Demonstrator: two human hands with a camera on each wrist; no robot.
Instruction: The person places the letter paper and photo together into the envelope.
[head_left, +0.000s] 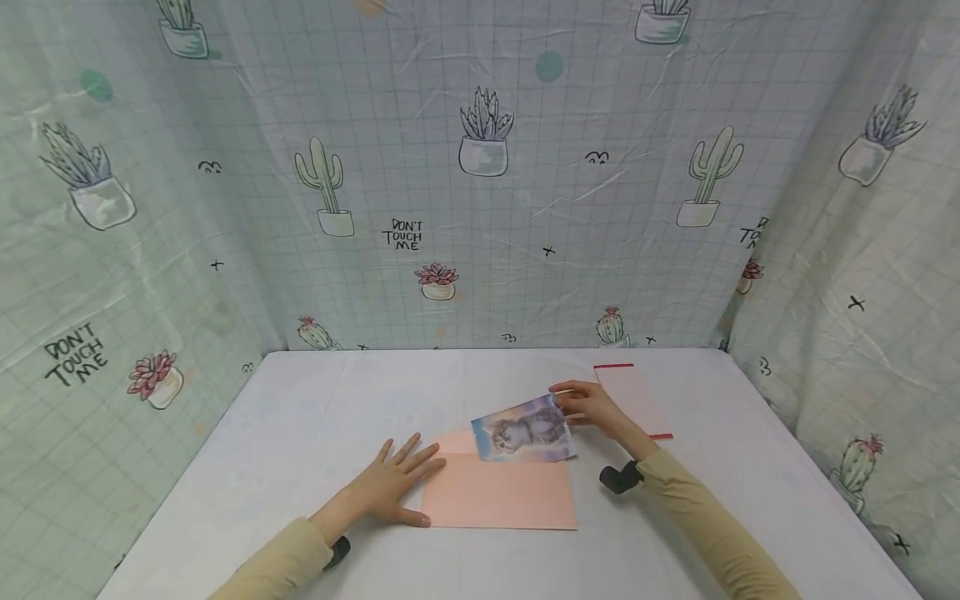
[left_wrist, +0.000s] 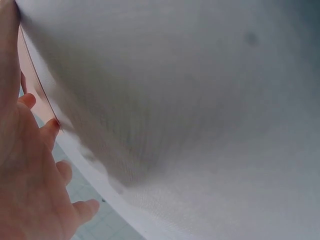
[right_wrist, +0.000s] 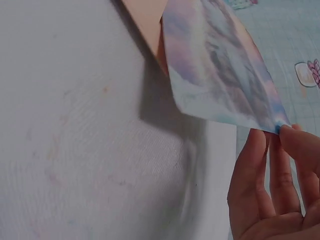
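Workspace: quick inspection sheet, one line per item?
Surface: white table, cloth-covered.
Job's things: pink envelope flat, flap open; cat picture card at its mouth.
Clutter: white strip with red ends behind the right hand.
Grippers: left hand flat, pressing the envelope's left edge; right hand pinching the card's corner.
Cables: nothing seen.
Surroundings: cactus-print curtain on three sides.
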